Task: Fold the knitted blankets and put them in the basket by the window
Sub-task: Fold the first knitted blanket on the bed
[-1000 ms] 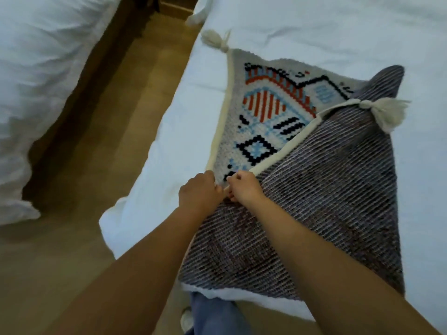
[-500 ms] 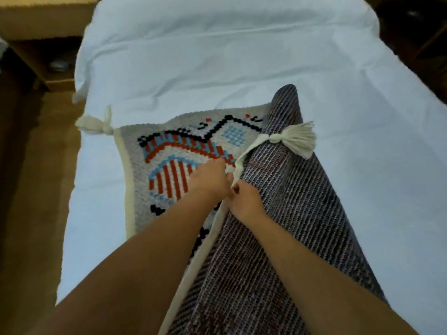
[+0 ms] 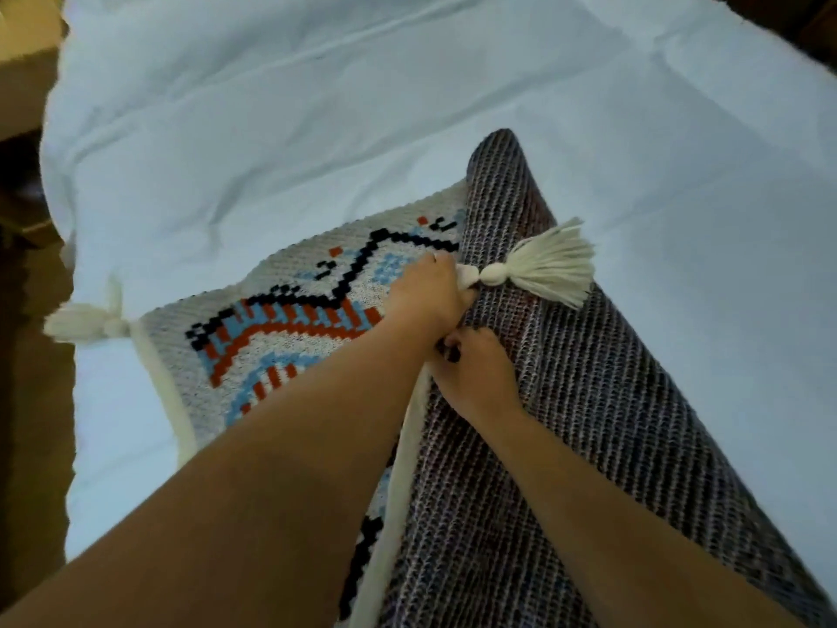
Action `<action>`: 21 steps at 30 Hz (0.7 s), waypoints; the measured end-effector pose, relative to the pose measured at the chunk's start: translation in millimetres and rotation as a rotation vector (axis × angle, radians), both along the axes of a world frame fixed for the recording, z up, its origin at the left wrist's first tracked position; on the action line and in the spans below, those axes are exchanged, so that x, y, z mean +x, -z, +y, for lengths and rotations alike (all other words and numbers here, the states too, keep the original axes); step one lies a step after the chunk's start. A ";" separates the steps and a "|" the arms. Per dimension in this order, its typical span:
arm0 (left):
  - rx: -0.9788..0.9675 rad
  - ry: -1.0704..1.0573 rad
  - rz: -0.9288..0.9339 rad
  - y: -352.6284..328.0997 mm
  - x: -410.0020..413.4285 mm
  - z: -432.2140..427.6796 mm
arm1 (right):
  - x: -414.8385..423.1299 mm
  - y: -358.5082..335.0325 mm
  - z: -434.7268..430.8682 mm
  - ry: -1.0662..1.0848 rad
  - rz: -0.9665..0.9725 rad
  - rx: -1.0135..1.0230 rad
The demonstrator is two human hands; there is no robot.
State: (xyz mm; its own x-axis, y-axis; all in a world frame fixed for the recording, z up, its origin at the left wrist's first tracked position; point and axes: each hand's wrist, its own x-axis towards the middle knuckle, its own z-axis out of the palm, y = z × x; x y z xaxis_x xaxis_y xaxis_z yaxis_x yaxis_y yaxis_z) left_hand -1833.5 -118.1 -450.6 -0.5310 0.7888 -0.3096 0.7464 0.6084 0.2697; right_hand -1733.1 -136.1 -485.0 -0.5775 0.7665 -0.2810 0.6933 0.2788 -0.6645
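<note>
1. Two bare hands meet near the middle of the frame, both closed on one knitted blanket (image 3: 281,310). It has a grey-white face patterned in black, orange-red and light blue, a cream border and cream tassels.
2. The blanket lies on a bed (image 3: 317,106) covered with a white sheet and runs from the centre to the lower right of the frame. Its right part is turned over the patterned face and shows a dark, striped reverse.
3. The left hand (image 3: 425,296) curls its fingers round the turned-over corner, right at the knot of a cream yarn tassel (image 3: 543,269). The tassel fans out to the right over the dark reverse.
4. The right hand (image 3: 480,373) sits just below the left one, fingers curled and pinching the flap at its cream edge.
5. A second cream tassel (image 3: 86,326) lies at the blanket's left corner, by the bed's left edge at middle left.
6. Brown floor (image 3: 27,423) runs down the left edge of the frame, and a pale wooden piece of furniture (image 3: 22,83) shows in the upper left corner.
</note>
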 end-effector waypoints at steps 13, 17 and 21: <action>0.173 -0.088 -0.198 13.9 -97.3 -41.9 | -68.5 -1.4 -44.8 -0.016 -0.422 0.386; 0.179 -0.139 -0.199 13.3 -161.6 -92.2 | -127.1 -2.9 -90.7 -0.105 -0.354 0.398; 0.155 -0.176 -0.152 15.8 -227.5 -161.9 | -180.9 7.5 -148.3 -0.225 -0.224 0.373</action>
State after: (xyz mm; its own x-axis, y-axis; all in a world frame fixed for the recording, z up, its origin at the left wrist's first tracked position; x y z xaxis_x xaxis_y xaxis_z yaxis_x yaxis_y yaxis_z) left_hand -2061.1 -280.0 -466.4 -0.6209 0.7327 -0.2785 0.5769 0.6677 0.4704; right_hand -1914.0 -284.4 -492.5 -0.6972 0.7017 -0.1471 0.7030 0.6288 -0.3322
